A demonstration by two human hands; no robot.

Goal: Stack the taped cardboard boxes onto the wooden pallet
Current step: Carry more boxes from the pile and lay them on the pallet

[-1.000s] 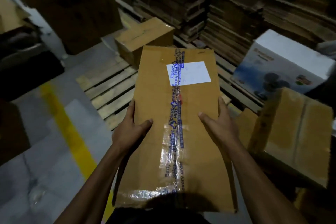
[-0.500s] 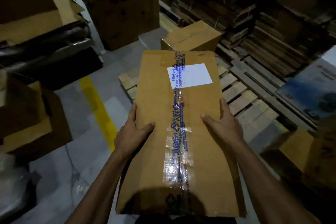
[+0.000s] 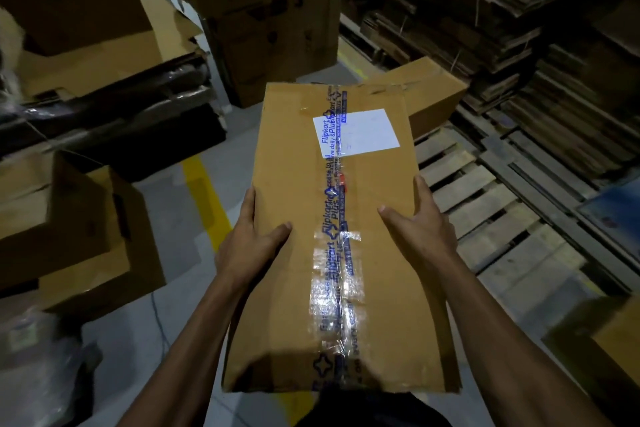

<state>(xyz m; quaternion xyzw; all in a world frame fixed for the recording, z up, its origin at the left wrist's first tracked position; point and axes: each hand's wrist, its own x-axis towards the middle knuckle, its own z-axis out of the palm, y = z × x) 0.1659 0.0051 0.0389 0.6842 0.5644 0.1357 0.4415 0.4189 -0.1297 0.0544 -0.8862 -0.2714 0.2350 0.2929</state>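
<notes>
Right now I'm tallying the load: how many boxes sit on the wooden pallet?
1: a plain brown box at the pallet's far end. The taped box is carried beside it. More may be hidden behind it.

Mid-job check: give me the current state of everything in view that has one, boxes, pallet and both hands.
taped cardboard box: sealed with printed tape, carried in the air, not yet on the pallet.
left hand: grips the box's left edge, thumb on top.
right hand: grips the box's right edge, thumb on top.
wooden pallet: on the floor, near slats bare.
second cardboard box: closed, resting at the pallet's far end.
large open carton: flaps open, on the left.
</notes>
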